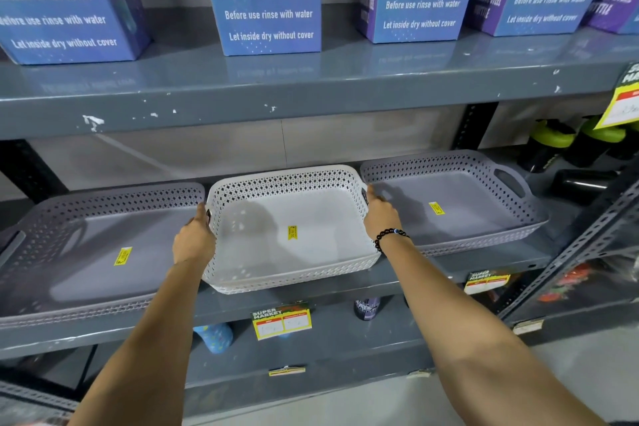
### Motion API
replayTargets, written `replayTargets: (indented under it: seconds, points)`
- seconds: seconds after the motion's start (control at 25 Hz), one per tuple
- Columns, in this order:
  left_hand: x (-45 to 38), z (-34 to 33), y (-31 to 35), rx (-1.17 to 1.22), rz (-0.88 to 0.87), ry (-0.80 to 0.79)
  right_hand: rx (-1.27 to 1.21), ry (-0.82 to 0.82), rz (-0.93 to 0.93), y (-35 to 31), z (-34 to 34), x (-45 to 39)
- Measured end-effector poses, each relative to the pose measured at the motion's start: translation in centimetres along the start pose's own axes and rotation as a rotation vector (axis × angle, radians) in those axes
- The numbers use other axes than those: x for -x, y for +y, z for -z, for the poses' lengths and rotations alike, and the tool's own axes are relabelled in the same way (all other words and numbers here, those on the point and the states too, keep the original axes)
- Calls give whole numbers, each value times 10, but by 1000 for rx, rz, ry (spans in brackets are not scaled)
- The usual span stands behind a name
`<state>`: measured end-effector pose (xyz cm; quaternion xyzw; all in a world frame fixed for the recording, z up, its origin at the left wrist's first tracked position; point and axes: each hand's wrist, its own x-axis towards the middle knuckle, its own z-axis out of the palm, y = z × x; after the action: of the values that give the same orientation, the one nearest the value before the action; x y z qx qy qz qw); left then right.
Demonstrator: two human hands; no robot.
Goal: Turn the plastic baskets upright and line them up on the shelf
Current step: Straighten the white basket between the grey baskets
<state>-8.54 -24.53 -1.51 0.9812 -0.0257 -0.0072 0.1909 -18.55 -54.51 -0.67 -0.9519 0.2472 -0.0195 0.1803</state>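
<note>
Three shallow perforated plastic baskets stand upright side by side on the middle grey shelf (449, 270). The white basket (262, 245) is in the centre, its front edge reaching the shelf lip. A grey basket (86, 273) sits to its left and another grey basket (460, 214) to its right. Each has a yellow sticker on its floor. My left hand (193, 239) grips the white basket's left handle. My right hand (380, 214), with a dark bead bracelet on the wrist, grips its right handle.
Blue and purple bottle boxes (266, 0) line the upper shelf above. Black bottles with green lids (549, 145) stand at the far right of the middle shelf. Price tags (281, 322) hang on the shelf edges. More bottles sit on the lower shelf.
</note>
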Motion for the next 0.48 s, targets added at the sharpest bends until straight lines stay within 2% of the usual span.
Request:
replayTargets:
  seconds: [0.48]
  points:
    - [19,3,-1,-4,0,-12,-47,8,-9,10,-4,11]
